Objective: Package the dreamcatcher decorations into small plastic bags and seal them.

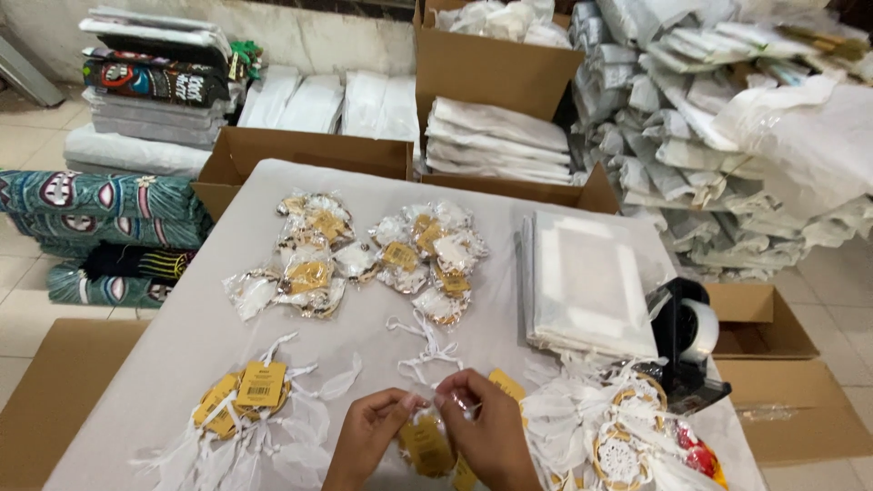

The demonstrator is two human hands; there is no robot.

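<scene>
Two hands meet at the near edge of the table (182,336), both closed in a pinch on one small clear plastic packet (427,441) that holds a round dreamcatcher with a yellow tag. The left hand (368,436) grips the packet's upper edge between thumb and fingertips; the right hand (491,427) pinches the same edge just beside it, fingers curled, so the two sets of fingertips nearly touch. The packet lies low between the wrists, partly hidden by them.

The packet looks very light and limp: thin film that crinkles and slides under the fingers, with a stiff little hoop inside and soft white strands that could snag. The film's top edge, where both hands already pinch, seems the safest place to hold; pressing on the hoop's lace centre would likely bend it.

To the left, unbagged dreamcatchers with yellow tags (245,395) lie with white feathers spread. On the right sits a loose heap of white dreamcatchers (609,436), next to a black tape dispenser (687,341). Farther up the table lie two clusters of bagged dreamcatchers (364,255) and a stack of clear flat bags (587,282). Cardboard boxes (491,68) and folded white bundles (718,100) stand beyond.
</scene>
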